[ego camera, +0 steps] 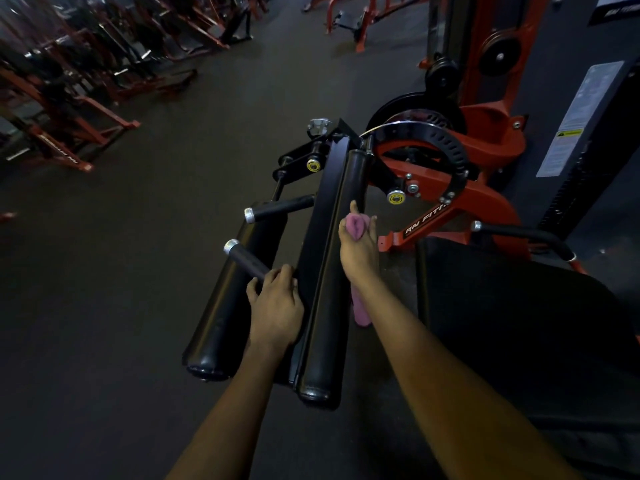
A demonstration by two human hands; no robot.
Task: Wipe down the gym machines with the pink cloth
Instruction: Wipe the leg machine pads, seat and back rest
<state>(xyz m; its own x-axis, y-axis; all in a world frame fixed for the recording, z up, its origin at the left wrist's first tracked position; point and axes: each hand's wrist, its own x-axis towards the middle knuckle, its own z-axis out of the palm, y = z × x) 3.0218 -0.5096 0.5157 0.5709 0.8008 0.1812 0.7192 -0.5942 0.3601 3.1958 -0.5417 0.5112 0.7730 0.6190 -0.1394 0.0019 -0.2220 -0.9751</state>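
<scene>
Nearest the viewer, the left hand [277, 303] is shown with its fingers curled round the base of a short knurled handle [244, 258], beside the left roller pad [228, 306]. The right hand [356, 251] is seen further out, its fingers clenched on the bunched pink cloth [356, 227]; a loose tail of the cloth hangs beneath the wrist. The cloth is held against the right flank of the right roller pad [330, 341], at about the pad's far half. The pad's long axis is directed away from the viewer and slightly to the right, in line with the right forearm. The unwiped far end is therefore judged to lie straight ahead of the fingers, and the near end back toward the elbow. The right hand is the nearer to this pad, and a stroke along the axis rather than across it is judged to be called for. A black seat [502, 306] is seen at the right. Beyond the pad's far end, the perforated cam wheel [450, 147] and the orange frame [485, 143] are shown. Further machines [69, 98] are seen, blurred, across the dark floor [173, 168].
</scene>
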